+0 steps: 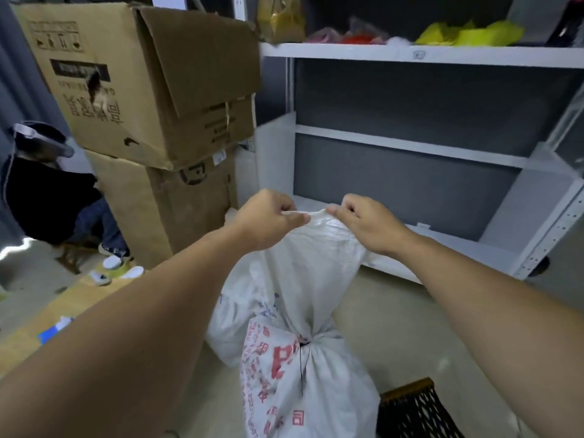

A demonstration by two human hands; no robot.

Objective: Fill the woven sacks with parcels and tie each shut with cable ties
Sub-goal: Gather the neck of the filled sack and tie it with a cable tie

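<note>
Two bare forearms enter from the lower corners, nearest the camera, and converge toward the middle of the view, both extended forward and slightly upward. The left hand (pixel 268 216) is clenched, thumb pressed against curled fingers, pinching the top edge of a white woven sack (pixel 316 257). The right hand (pixel 366 222) mirrors it, knuckles up, fingers curled and pinching the same edge just beside the left-hand pinch; a short span of gathered fabric is stretched between the two grips. The held sack hangs straight down from the grip toward the floor (pixel 395 317). Below the grip, closer to the camera, lies a second sack (pixel 300 374) with red print, its neck bunched and bound by a black cable tie (pixel 301 358) whose tail trails downward. To the lower right of the grip is a dark woven basket (pixel 414 409). Beyond the grip stands a white shelving unit (pixel 410 147); to the left of the grip, stacked cardboard boxes (pixel 151 90), and farther left a seated person (pixel 47 191) in dark clothing.
</note>
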